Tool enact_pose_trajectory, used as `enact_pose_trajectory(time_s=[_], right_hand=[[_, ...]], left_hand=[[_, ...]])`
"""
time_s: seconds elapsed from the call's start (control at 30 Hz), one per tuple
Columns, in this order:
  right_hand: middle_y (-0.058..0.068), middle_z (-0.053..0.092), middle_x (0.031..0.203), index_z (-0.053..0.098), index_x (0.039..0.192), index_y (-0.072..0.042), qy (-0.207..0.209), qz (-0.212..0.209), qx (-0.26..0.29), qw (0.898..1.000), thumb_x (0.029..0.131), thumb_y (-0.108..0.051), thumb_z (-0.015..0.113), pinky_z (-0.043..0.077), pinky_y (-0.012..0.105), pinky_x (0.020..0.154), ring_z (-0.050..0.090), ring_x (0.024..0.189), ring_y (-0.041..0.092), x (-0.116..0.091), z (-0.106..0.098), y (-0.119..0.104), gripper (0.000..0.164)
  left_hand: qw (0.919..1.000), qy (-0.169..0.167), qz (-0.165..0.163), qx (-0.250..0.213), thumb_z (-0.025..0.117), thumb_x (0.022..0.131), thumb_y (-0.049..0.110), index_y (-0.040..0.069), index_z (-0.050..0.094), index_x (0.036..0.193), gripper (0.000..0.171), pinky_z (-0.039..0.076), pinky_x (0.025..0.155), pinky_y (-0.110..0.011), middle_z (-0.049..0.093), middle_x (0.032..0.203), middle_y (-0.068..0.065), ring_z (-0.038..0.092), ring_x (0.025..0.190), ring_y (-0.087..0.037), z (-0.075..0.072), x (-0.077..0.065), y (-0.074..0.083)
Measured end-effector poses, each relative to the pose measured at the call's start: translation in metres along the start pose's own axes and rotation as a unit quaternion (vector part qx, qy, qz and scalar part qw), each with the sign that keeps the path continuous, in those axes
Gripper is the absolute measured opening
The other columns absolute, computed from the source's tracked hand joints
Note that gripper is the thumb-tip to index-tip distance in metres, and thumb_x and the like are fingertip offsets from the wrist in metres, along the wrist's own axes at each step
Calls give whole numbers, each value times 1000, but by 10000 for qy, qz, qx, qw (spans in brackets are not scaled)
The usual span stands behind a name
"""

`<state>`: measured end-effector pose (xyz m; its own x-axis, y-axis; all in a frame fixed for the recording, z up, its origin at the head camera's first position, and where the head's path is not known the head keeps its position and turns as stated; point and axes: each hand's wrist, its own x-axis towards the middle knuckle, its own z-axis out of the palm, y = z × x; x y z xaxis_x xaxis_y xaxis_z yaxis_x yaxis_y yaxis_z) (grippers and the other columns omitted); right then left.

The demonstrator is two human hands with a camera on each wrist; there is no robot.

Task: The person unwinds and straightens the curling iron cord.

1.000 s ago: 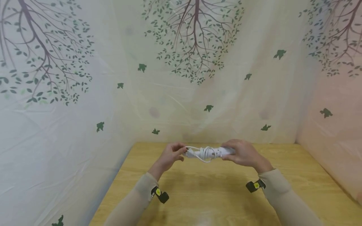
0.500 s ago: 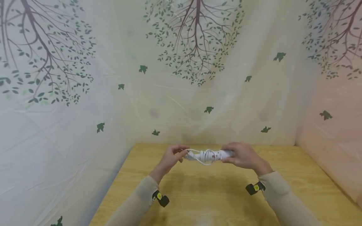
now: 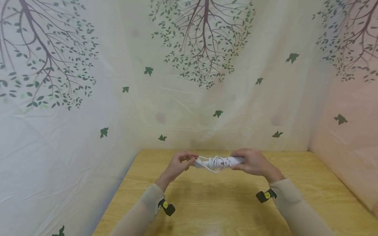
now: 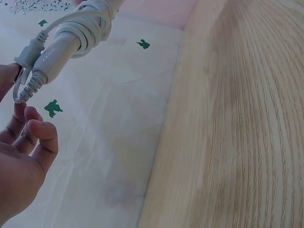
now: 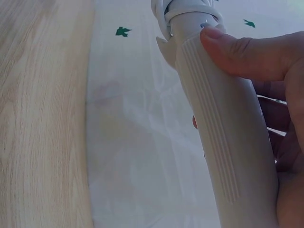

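Observation:
A white hand-held electric appliance is held level above the table, its white cord wound round its middle. My right hand grips the thick end, with the thumb along the ribbed casing; a small red part shows at its side. At the opposite end, my left hand pinches at the plug, which lies beside the coiled strain relief. Its lower fingers are bent beneath the cord's loop. The exact kind of appliance is not clear, since the cord and right hand cover parts of it.
Below both hands lies a wooden table. Pale sheets printed with trees and green birds hang behind it and at both sides. Each sleeve carries a small black wrist camera.
Over the last second both hands and the appliance sink very slightly in the head view. The left fingers shift a little at the plug end; the right hand keeps its grip.

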<state>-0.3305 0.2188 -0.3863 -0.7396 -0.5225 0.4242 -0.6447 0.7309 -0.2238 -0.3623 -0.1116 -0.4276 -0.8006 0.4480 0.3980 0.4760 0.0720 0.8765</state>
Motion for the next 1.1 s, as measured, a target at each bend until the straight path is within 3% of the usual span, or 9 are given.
enact_pose_trajectory(time_s=[0.23, 0.47, 0.7, 0.8, 0.97, 1.1], right_hand=[[-7, 70, 96, 72, 106, -17, -30, 44, 200, 9998, 77, -36, 82, 46, 21, 62, 55, 72, 1, -2, 1, 3, 36], [-6, 71, 96, 72, 106, -16, -10, 114, 242, 9996, 76, -35, 83, 47, 22, 63, 56, 72, 2, -4, 2, 4, 37], [-6, 71, 96, 72, 106, -16, -27, 170, 246, 9995, 77, -36, 82, 47, 23, 63, 56, 73, 2, -4, 2, 4, 38], [-7, 71, 97, 72, 107, -16, -43, 172, 214, 9996, 77, -37, 82, 47, 23, 64, 56, 73, 2, -4, 2, 4, 38], [-7, 70, 96, 72, 107, -16, -58, 158, 216, 9996, 78, -37, 81, 47, 23, 63, 56, 73, 2, -4, 1, 1, 37], [-8, 69, 95, 71, 105, -18, -117, 173, 301, 9993, 78, -38, 81, 46, 22, 63, 55, 72, 2, -4, 3, -1, 35]], left_hand=[[9979, -70, 455, 455, 66, 93, 14, 4, 72, 110, 21, 45, 63, -22, 59, 96, -6, 49, 83, -14, -3, -2, -4], [9934, -64, 471, 1041, 69, 89, 8, 6, 73, 108, 20, 42, 69, -26, 55, 89, -4, 46, 81, -9, -1, -3, -4], [9935, 0, 574, 984, 68, 89, 3, -1, 72, 106, 18, 40, 64, -22, 54, 91, -16, 45, 81, -26, 2, -5, 2], [9929, 30, 515, 1074, 71, 88, 7, 4, 73, 107, 19, 39, 59, -19, 53, 91, -13, 45, 79, -27, 3, -5, 2], [9886, 97, 446, 1435, 76, 86, 21, 18, 72, 105, 20, 41, 60, -20, 55, 92, -7, 46, 79, -17, 4, -3, 1], [9880, 5, 494, 1465, 76, 86, 22, 18, 72, 105, 20, 41, 59, -20, 53, 91, -8, 45, 78, -15, 4, -2, 0]])
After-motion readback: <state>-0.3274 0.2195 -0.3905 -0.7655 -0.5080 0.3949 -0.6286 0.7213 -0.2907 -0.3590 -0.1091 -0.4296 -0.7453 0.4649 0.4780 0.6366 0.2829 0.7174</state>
